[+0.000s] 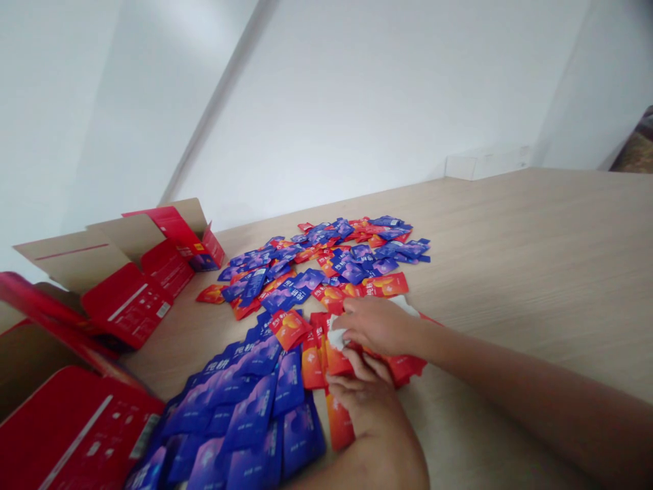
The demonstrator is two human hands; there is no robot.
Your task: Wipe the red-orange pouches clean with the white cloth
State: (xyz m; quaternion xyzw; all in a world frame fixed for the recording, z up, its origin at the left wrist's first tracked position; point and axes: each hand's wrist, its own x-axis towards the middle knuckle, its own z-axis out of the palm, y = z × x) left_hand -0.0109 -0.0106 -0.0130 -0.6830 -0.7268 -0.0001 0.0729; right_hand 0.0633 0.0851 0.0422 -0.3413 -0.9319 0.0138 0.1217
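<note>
My right hand (377,325) is closed on a crumpled white tissue (337,338), pressing down over the red-orange sachets (312,364). More of the tissue shows behind the hand. Just nearer to me, my left hand (367,401) rests on the same sachets with its fingers spread; its fingertips are partly hidden among them. To the left lies a thick layer of overlapping blue-purple sachets (249,408), with a red-orange sachet (290,329) on its far edge.
Beyond my hands, blue and red sachets (352,262) lie in a mixed heap on the wooden table (535,272). Red cardboard boxes with raised flaps (127,303) line the left side. A small white box (487,163) stands against the white wall at the back right.
</note>
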